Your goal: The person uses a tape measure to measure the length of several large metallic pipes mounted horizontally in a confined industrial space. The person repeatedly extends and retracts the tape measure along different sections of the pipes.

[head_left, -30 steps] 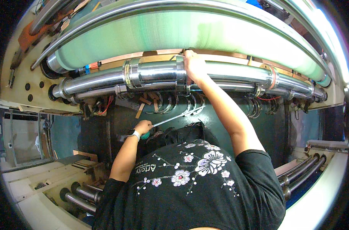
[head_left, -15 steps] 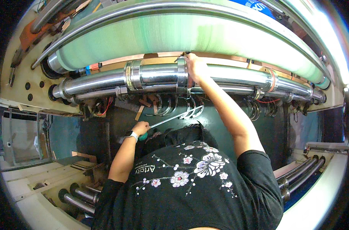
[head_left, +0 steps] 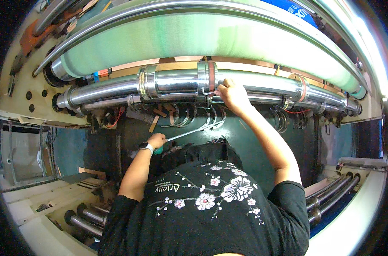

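Observation:
My right hand [head_left: 233, 94] is closed around a bent metal hex key [head_left: 207, 91], its short end at the front of a shiny collar with a reddish-brown band [head_left: 212, 77]. That collar sits around the long chrome shaft [head_left: 177, 80]. Lower and to the left, my left hand [head_left: 157, 140] is closed on a tape measure [head_left: 158, 150] with a green case, partly hidden by the hand. Its pale blade [head_left: 187, 133] runs out to the right, up to several curved metal half-rings [head_left: 211, 121] below the shaft.
Behind the shaft lies a wide roller [head_left: 172, 36] wrapped in pale green material. Another collar [head_left: 148, 81] stands left, and one [head_left: 302, 87] right. Wood pieces [head_left: 154, 121] lie below on the left. Cream machine side frames [head_left: 19, 94] bound the space; metal rollers [head_left: 337, 194] stand at lower right.
My right hand has come from behind the top of the collar down to its front, and the hex key now shows there. My left hand and the tape measure have hardly moved.

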A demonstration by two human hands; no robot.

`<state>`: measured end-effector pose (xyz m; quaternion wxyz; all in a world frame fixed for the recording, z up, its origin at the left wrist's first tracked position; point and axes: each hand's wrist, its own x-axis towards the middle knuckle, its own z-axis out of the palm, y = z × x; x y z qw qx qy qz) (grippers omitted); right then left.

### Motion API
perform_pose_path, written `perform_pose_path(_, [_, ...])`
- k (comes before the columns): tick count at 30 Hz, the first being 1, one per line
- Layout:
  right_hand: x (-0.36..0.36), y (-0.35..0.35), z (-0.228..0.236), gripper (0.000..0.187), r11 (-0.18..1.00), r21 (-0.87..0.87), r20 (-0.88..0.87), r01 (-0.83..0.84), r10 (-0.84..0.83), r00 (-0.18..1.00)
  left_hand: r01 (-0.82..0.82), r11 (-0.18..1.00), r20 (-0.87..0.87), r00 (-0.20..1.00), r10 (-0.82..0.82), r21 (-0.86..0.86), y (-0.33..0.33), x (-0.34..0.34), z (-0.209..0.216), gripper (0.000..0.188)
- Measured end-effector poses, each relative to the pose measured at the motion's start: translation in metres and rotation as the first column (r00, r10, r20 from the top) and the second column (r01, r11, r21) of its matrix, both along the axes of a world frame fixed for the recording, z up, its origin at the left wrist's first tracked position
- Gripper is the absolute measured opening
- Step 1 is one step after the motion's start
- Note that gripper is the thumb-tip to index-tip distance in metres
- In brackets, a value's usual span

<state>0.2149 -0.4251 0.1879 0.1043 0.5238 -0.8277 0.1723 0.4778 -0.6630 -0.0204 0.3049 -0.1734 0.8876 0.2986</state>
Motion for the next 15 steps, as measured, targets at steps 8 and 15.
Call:
perform_pose_path(8, [-0.005,-0.019,0.024,0.018,0.966,0.256,-0.180,-0.021,0.069,0.981,0.029,1.000,-0.023,0.999,-0.029,0.011,-0.004,0.011,-0.014,0.026])
perform_pose_path(15, [-0.010,-0.050,0.050,0.025,0.857,0.511,-0.322,-0.062,0.258,0.911,0.053,0.997,-0.043,0.998,-0.051,0.051,-0.026,0.036,-0.049,0.026])
